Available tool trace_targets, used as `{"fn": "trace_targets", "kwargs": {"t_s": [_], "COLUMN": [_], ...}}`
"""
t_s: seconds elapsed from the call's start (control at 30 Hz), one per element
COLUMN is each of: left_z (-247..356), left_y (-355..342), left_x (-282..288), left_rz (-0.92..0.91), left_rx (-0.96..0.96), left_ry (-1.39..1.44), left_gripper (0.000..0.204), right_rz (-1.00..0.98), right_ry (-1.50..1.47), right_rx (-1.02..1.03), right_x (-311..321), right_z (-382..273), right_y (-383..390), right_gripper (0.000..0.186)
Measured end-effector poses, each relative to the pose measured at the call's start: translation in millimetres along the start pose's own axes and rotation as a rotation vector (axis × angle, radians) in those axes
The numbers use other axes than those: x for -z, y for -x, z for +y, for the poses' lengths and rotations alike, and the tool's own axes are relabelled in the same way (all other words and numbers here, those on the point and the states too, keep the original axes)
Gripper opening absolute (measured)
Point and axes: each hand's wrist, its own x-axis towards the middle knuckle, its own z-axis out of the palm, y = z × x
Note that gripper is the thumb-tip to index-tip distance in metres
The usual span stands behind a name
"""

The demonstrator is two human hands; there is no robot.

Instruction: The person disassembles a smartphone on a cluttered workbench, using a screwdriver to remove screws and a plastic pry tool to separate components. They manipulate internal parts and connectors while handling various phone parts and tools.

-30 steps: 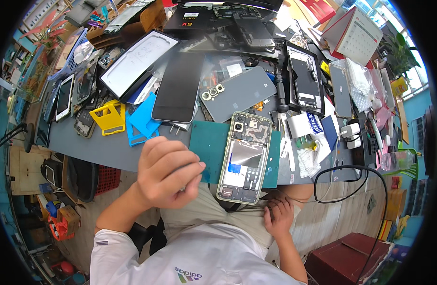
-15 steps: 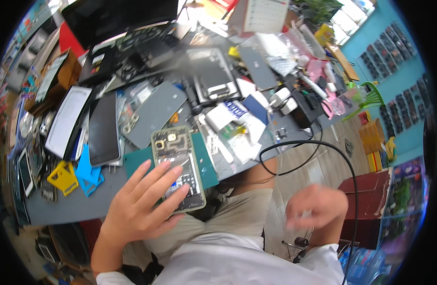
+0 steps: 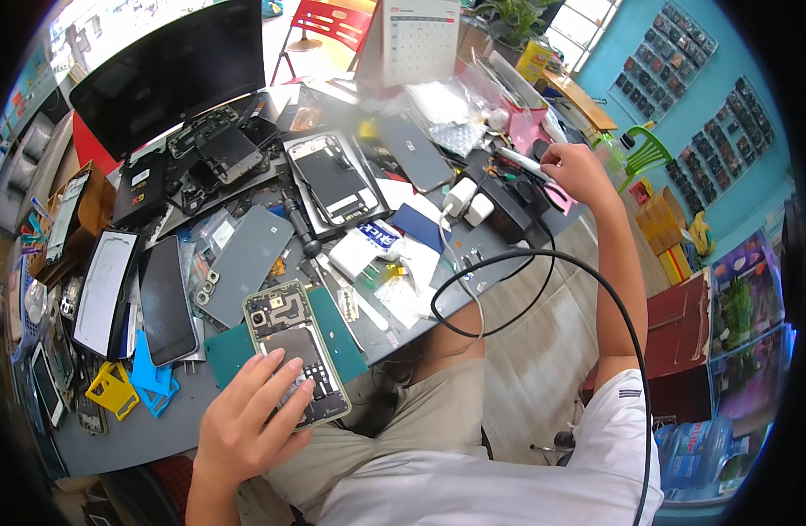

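My left hand (image 3: 258,412), fingers spread, rests over an opened phone (image 3: 278,309) with its internals exposed, which lies on a teal mat (image 3: 223,355) at the front edge of the grey desk. My right hand (image 3: 574,168) is stretched to the back right, its fingers closed on a white pen-shaped tool (image 3: 524,160) beside a black power box and pink material. A grey phone back (image 3: 243,267) and a dark phone (image 3: 166,302) lie left of and behind the opened phone.
A monitor (image 3: 166,70), a calendar (image 3: 418,48), phone parts in a tray (image 3: 333,184), white chargers (image 3: 460,197), yellow stands (image 3: 113,390) and blue stands (image 3: 153,390) crowd the desk. A looped black cable (image 3: 587,272) hangs across the right side. A green chair (image 3: 648,158) stands beyond.
My right hand has risen from my lap and reached the desk's back right. My left hand has opened and settled over the opened phone. The view has turned rightward.
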Motion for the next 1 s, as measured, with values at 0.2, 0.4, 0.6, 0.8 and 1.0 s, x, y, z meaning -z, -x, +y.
{"fn": "trace_targets", "kwargs": {"t_s": [0.2, 0.4, 0.6, 0.8, 1.0], "left_z": [-1.4, -3.1, -4.2, -2.5, -0.6], "left_y": [-3.9, -0.2, 2.4, -2.2, -2.3], "left_x": [6.8, 7.5, 0.3, -1.3, 6.8], "left_rz": [-0.020, -0.030, 0.012, 0.021, -0.004], "left_rx": [0.018, 0.042, 0.052, 0.049, 0.056], "left_ry": [0.046, 0.072, 0.094, 0.121, 0.102], "left_gripper": [0.061, 0.064, 0.071, 0.069, 0.063], "right_rz": [-0.083, -0.577, -0.179, -0.040, -0.147], "right_ry": [-0.517, -0.739, -0.511, -0.043, -0.006], "right_rx": [0.261, 1.111, 0.701, 0.120, 0.018], "right_x": [46.5, 53.5, 63.9, -9.7, -45.7], "right_z": [-118.4, -259.8, -207.5, 11.5, 7.2], "right_y": [0.9, 34.6, -4.3, -77.5, -98.5], "right_gripper": [0.020, 0.022, 0.030, 0.033, 0.028]}}
